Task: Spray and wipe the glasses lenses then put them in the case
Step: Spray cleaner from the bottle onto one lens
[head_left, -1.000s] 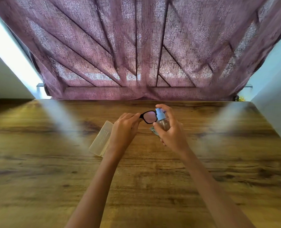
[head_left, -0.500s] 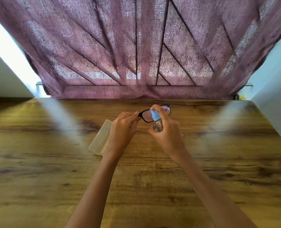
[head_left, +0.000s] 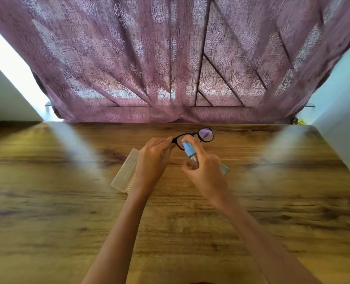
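Head view: we are seeing the left hand [head_left: 152, 160] pinching the black glasses [head_left: 205, 135] at one end of the frame, fingers curled together on it, holding them over the far part of the wooden table [head_left: 67, 222]. The right hand [head_left: 205, 171] is gripping the small spray bottle [head_left: 190, 154], fingers wrapped round its clear body, index finger lying over the blue top, just beside the near lens. The pale case [head_left: 125, 173] is lying on the table, partly hidden by the left wrist. A blue cloth [head_left: 224, 169] is peeking out beside the right hand. A mauve curtain [head_left: 129, 58] is hanging behind.
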